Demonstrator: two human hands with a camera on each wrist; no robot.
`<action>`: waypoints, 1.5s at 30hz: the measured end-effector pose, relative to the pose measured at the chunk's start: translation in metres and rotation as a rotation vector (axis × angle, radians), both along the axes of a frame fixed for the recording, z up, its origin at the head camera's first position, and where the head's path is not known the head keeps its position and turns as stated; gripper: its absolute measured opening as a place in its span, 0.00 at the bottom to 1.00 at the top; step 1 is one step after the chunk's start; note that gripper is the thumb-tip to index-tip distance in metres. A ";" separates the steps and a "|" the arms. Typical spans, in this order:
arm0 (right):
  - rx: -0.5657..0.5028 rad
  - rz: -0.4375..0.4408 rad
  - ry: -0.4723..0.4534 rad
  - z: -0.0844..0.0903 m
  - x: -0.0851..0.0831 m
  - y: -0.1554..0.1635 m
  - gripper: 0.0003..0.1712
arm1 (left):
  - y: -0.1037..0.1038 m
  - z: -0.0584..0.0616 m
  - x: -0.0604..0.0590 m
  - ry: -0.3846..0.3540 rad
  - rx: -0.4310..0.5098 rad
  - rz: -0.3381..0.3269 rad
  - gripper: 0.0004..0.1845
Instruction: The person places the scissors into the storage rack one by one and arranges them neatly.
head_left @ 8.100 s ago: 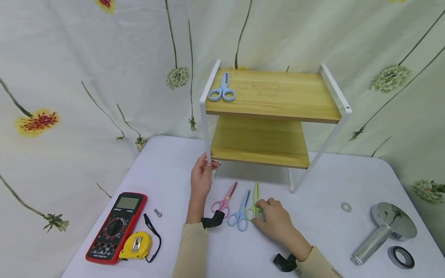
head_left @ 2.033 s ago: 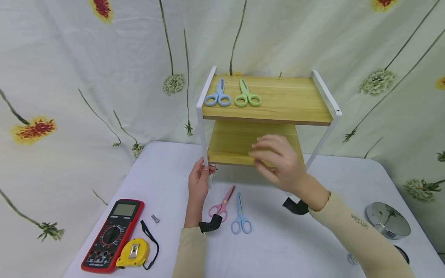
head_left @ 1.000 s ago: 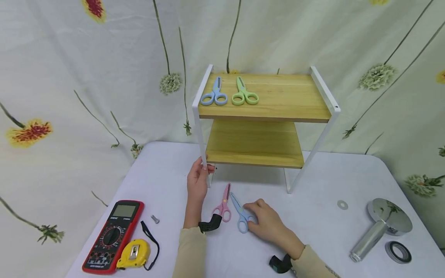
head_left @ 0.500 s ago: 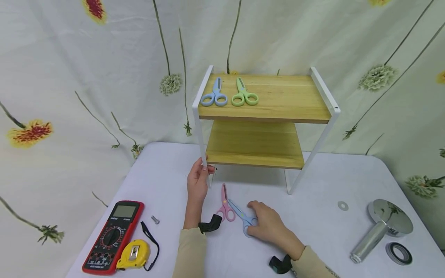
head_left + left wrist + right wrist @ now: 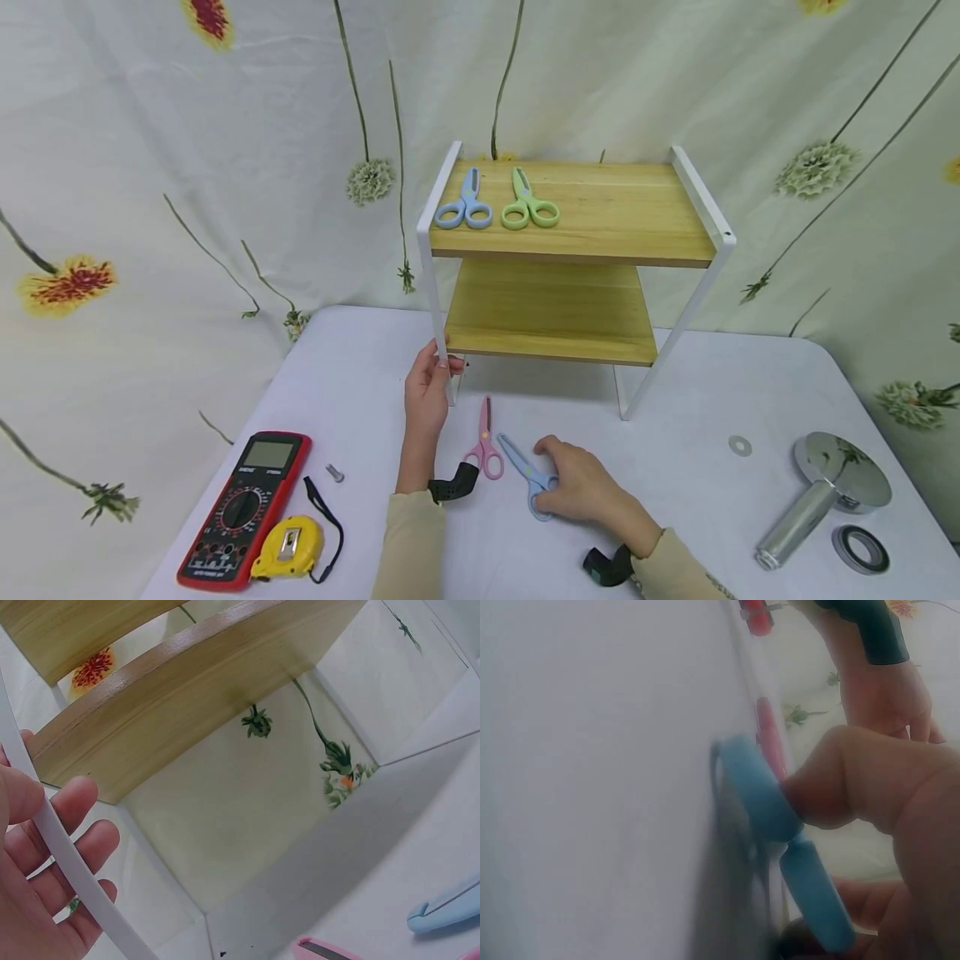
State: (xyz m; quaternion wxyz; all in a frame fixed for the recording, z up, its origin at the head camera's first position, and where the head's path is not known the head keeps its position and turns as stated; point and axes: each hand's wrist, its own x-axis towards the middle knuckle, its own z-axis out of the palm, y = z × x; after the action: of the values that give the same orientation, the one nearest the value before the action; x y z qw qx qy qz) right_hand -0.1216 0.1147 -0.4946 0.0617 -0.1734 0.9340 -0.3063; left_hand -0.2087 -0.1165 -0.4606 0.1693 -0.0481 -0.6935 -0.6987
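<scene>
My left hand (image 5: 429, 383) grips the white front-left leg (image 5: 88, 900) of a two-tier wooden shelf (image 5: 630, 212); in the left wrist view its fingers (image 5: 71, 817) curl round that leg. My right hand (image 5: 573, 490) rests on the table and pinches the handle of a blue pair of scissors (image 5: 521, 465), whose blades point up-left. In the right wrist view a fingertip (image 5: 840, 787) presses on the blue handle loop (image 5: 759, 791). Pink scissors (image 5: 486, 442) lie just to its left. On the top shelf lie another blue pair (image 5: 465, 204) and a green pair (image 5: 528, 204).
A red multimeter (image 5: 243, 496), a yellow tape measure (image 5: 288, 550) and a small bolt (image 5: 335, 473) sit at the table's front left. A washer (image 5: 739, 446), a chrome shower head (image 5: 825, 492) and a black ring (image 5: 860, 546) lie at the right. A floral cloth hangs behind.
The right hand set the green scissors on the top shelf, came back down and took the blue scissors, turning and dragging them toward me. The pink pair shifted slightly. The left hand stayed.
</scene>
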 end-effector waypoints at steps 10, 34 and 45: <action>-0.014 0.037 -0.023 0.000 0.001 0.002 0.35 | 0.000 0.000 0.000 -0.005 0.012 -0.002 0.22; -0.040 0.000 -0.007 -0.005 -0.003 0.005 0.42 | 0.001 0.002 0.001 0.016 0.019 -0.007 0.22; -0.047 0.018 -0.003 -0.007 -0.003 0.006 0.40 | 0.001 0.001 0.001 0.017 0.016 -0.007 0.22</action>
State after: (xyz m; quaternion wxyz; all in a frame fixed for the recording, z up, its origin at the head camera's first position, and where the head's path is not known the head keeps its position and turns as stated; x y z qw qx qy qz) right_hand -0.1249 0.1202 -0.5014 0.0616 -0.1829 0.9248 -0.3278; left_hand -0.2073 -0.1157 -0.4598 0.1731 -0.0553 -0.6862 -0.7044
